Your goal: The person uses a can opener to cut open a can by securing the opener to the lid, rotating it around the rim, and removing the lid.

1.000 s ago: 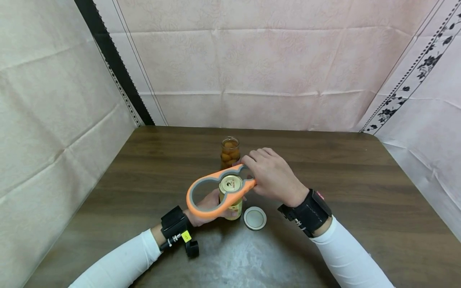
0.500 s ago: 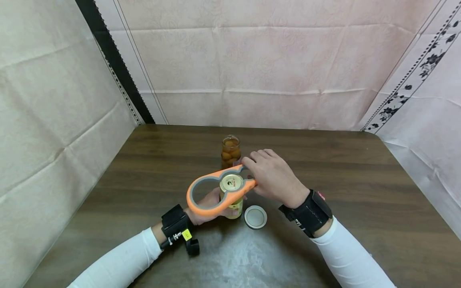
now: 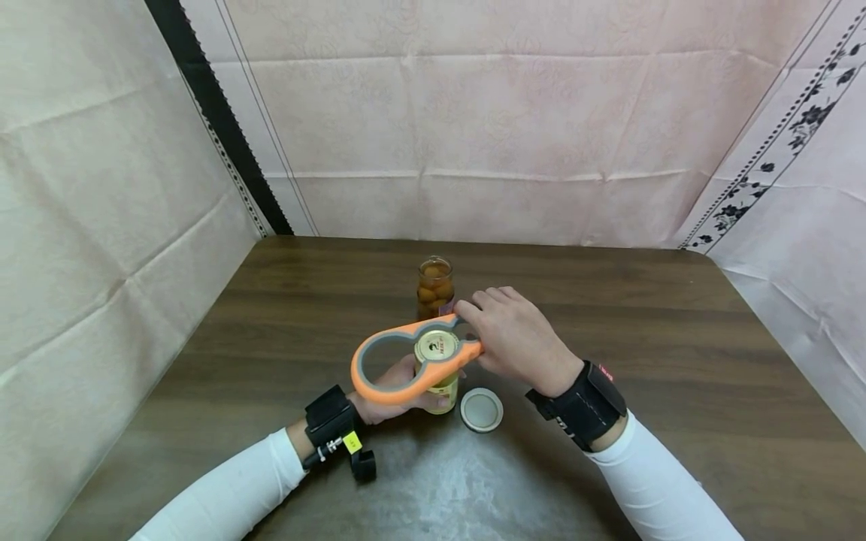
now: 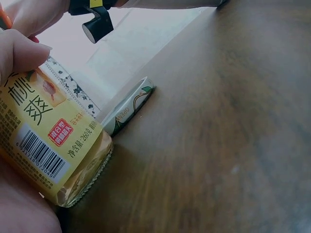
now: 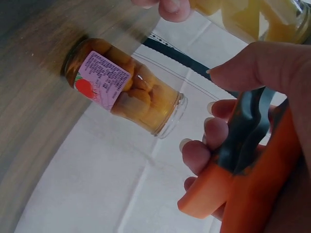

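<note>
Orange opener (image 3: pixel 436 371): gripped in your right fingers (image 5: pixel 196 156), long axis leftward, framing upright lidded jar (image 3: pixel 436 345) your left fingers (image 3: pixel 431 402) hold.

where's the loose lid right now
In the head view, the loose lid lies on the table, just right of the base of the yellow-labelled jar that the left hand holds.

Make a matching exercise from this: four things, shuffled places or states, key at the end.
Things
1. opener
2. loose lid
3. back jar
4. front jar

Places or states
A. purple label, mouth uncovered
B. held in the right hand
C. yellow label, gripped by the left hand
D. lying flat on the table

Pairs: 1-B, 2-D, 3-A, 4-C
</note>
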`<move>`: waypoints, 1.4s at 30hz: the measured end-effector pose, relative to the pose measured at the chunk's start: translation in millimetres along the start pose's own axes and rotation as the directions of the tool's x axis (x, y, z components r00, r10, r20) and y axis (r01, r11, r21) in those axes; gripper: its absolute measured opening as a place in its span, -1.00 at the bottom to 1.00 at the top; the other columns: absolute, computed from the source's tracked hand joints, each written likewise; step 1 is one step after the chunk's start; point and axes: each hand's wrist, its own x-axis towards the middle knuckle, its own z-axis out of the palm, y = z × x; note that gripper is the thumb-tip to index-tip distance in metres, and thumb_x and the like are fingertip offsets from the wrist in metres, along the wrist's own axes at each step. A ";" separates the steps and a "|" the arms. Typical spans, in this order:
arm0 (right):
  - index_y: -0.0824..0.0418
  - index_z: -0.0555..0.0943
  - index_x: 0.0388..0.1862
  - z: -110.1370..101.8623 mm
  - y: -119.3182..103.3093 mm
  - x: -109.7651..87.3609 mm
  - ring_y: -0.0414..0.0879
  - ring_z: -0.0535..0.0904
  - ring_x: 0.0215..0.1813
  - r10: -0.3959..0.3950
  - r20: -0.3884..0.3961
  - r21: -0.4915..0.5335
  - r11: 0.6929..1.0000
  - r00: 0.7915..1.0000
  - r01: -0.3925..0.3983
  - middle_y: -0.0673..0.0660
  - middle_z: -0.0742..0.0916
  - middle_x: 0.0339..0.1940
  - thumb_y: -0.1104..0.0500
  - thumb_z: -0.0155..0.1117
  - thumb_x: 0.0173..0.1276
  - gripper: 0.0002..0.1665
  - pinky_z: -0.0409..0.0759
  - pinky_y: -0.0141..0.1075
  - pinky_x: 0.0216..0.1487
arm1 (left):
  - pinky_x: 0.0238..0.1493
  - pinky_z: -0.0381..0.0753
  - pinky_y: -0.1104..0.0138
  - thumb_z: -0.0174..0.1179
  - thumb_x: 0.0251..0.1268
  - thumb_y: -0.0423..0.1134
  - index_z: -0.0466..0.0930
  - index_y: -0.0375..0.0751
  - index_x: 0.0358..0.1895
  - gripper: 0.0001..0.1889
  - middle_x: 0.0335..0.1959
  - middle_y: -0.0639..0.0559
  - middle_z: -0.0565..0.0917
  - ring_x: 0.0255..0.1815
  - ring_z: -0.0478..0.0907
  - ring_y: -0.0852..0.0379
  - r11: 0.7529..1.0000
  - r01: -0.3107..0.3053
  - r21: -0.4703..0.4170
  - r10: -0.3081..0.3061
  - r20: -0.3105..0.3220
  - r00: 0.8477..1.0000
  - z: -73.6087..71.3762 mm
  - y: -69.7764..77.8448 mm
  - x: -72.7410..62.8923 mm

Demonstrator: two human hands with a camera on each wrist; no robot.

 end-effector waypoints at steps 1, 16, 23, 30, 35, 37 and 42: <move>0.14 0.62 -0.12 -0.6 -0.3 -0.3 0.00 0.64 -0.19 0.000 -0.001 -0.003 1.000 1.000 0.000 0.05 0.63 -0.37 0.28 0.40 0.02 -0.63 0.61 -0.12 0.06 | 0.50 0.20 0.48 0.42 0.25 -0.24 -0.04 0.16 0.65 0.00 0.69 0.13 0.01 0.66 -0.05 0.21 1.000 0.004 -0.021 -0.004 0.007 1.000 0.3 0.0 0.1; 0.15 0.54 -0.24 -18.1 -9.3 -7.8 -0.05 0.58 -0.35 0.027 0.073 -0.072 0.997 0.997 -0.022 0.03 0.63 -0.46 0.11 0.56 -0.02 -0.58 0.46 -0.24 -0.30 | 0.50 0.25 0.40 0.45 0.13 -0.33 0.00 0.31 0.61 0.06 0.63 0.22 0.14 0.59 0.14 0.19 0.997 0.015 0.079 -0.014 -0.011 1.000 6.1 7.3 1.9; 0.17 0.50 -0.31 -23.7 -14.7 -11.6 -0.09 0.53 -0.46 0.038 0.076 -0.092 0.995 0.996 -0.031 0.01 0.60 -0.52 0.12 0.53 -0.03 -0.61 0.47 -0.27 -0.39 | 0.33 0.45 0.33 0.39 0.14 -0.50 0.02 0.25 0.61 0.05 0.48 0.05 0.38 0.36 0.43 -0.08 1.000 0.010 0.023 -0.011 0.007 1.000 10.8 12.8 3.2; 0.19 0.48 -0.33 -28.5 -21.0 -15.4 -0.11 0.48 -0.51 0.056 0.081 -0.124 0.991 0.995 -0.046 -0.01 0.54 -0.56 0.05 0.56 -0.03 -0.55 0.44 -0.29 -0.44 | -0.11 0.51 0.41 0.25 0.17 -0.67 0.30 -0.12 0.47 -0.22 -0.10 0.20 0.58 -0.18 0.52 0.18 0.983 0.001 -0.181 0.007 0.041 0.999 17.4 29.9 1.4; 0.20 0.49 -0.26 -28.9 -26.6 -17.1 -0.08 0.52 -0.50 0.057 0.063 -0.162 0.986 0.996 -0.046 0.01 0.56 -0.54 0.00 0.62 -0.04 -0.47 0.48 -0.29 -0.45 | 0.07 0.49 0.44 0.28 0.17 -0.63 0.21 -0.18 0.51 -0.18 0.07 0.17 0.54 0.00 0.49 0.31 0.995 -0.004 -0.100 0.006 0.011 1.000 17.3 29.3 0.9; 0.20 0.50 -0.22 -28.4 -29.1 -17.8 -0.08 0.54 -0.48 0.054 0.053 -0.181 0.983 0.997 -0.044 0.02 0.57 -0.52 -0.06 0.65 -0.04 -0.41 0.50 -0.29 -0.45 | 0.29 0.41 0.46 0.34 0.13 -0.60 0.14 -0.05 0.57 -0.06 0.35 0.08 0.44 0.25 0.41 0.32 1.000 0.004 -0.030 -0.004 -0.029 1.000 16.0 23.5 1.0; 0.18 0.50 -0.15 -25.6 -32.7 -18.5 -0.08 0.55 -0.49 0.076 0.036 -0.212 0.975 0.996 -0.067 0.04 0.60 -0.51 -0.10 0.70 -0.07 -0.32 0.46 -0.29 -0.46 | 0.40 0.37 0.40 0.40 0.10 -0.57 0.17 0.00 0.56 -0.05 0.49 -0.10 0.34 0.38 0.36 0.21 1.000 0.004 0.007 -0.004 -0.045 0.999 13.4 11.7 2.7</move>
